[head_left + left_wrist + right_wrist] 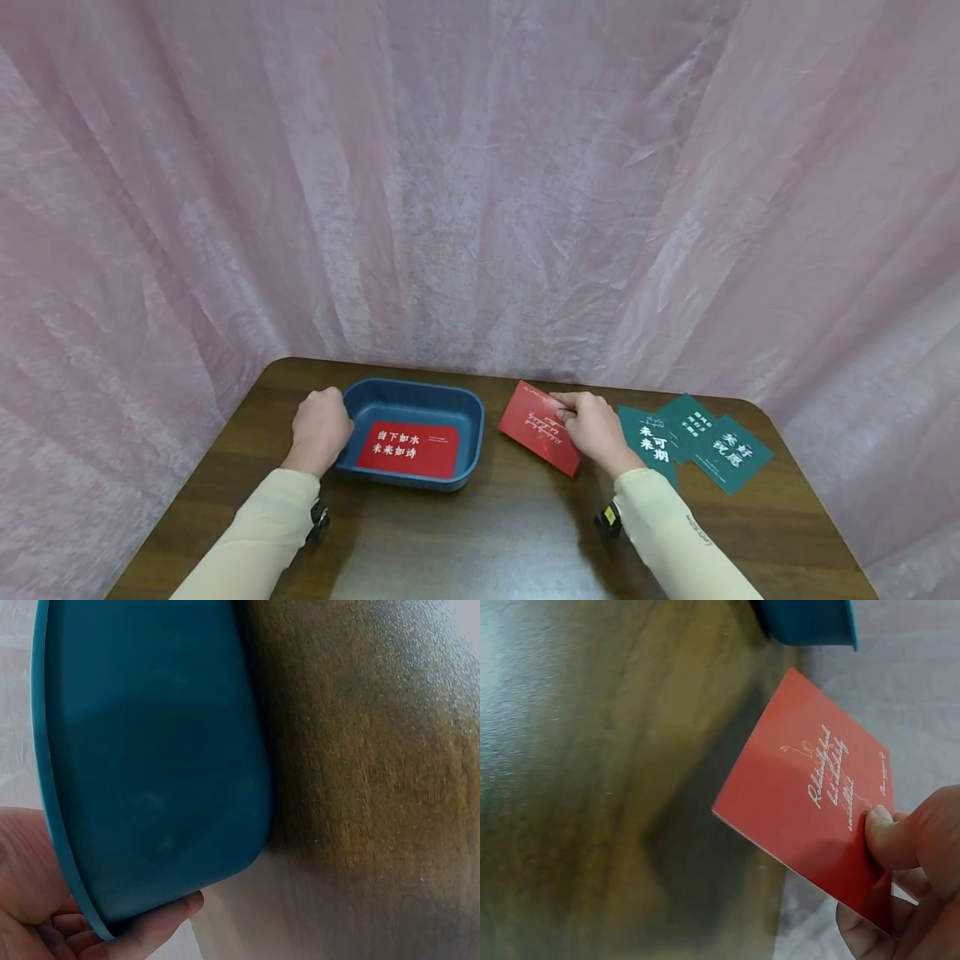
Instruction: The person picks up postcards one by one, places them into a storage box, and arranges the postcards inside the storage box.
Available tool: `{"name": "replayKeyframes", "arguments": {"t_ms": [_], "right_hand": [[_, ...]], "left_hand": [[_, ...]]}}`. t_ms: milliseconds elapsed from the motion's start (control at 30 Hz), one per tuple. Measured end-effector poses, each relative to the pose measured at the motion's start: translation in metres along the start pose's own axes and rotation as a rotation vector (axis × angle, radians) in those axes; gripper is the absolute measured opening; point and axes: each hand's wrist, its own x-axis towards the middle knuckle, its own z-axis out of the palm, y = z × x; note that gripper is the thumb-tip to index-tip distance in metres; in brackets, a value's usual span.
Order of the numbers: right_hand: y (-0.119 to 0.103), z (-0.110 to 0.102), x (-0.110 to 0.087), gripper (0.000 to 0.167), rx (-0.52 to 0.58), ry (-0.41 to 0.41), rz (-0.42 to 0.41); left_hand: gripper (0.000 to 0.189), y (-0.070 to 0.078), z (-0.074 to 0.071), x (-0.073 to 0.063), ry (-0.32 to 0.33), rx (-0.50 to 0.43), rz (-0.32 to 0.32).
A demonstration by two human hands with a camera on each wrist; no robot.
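Observation:
My left hand (322,425) grips the left rim of a blue plastic tray (476,446), its fingers curled over the edge; the left wrist view shows the tray's outer wall (165,772) from close by. Inside the tray lies a red card (408,450) with white Chinese characters. To the right of the tray, my right hand (592,425) pinches another red card (540,427) between thumb and fingers. In the right wrist view this red card (802,795) is held tilted above the table, white script facing up, and casts a shadow below.
Several green cards with white characters, among them the rightmost green card (731,454), overlap on the right side of the brown wooden table (465,542). A pink curtain (480,183) hangs behind the table's far edge.

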Motion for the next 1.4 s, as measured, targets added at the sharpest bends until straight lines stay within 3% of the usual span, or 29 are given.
{"name": "replayKeyframes", "arguments": {"t_ms": [500, 1133, 1400], "right_hand": [[-0.021, -0.02, 0.006, 0.014, 0.099, 0.164, -0.088], [-0.067, -0.027, 0.014, 0.018, 0.145, 0.193, -0.134], [-0.095, -0.022, 0.019, 0.02, 0.209, 0.188, -0.213]], "left_hand": [[0.032, -0.001, 0.002, -0.002, 0.006, 0.006, -0.002], [0.028, -0.004, 0.003, -0.002, 0.031, 0.006, 0.013], [0.033, 0.001, 0.001, 0.0, 0.017, 0.008, -0.004]]}}
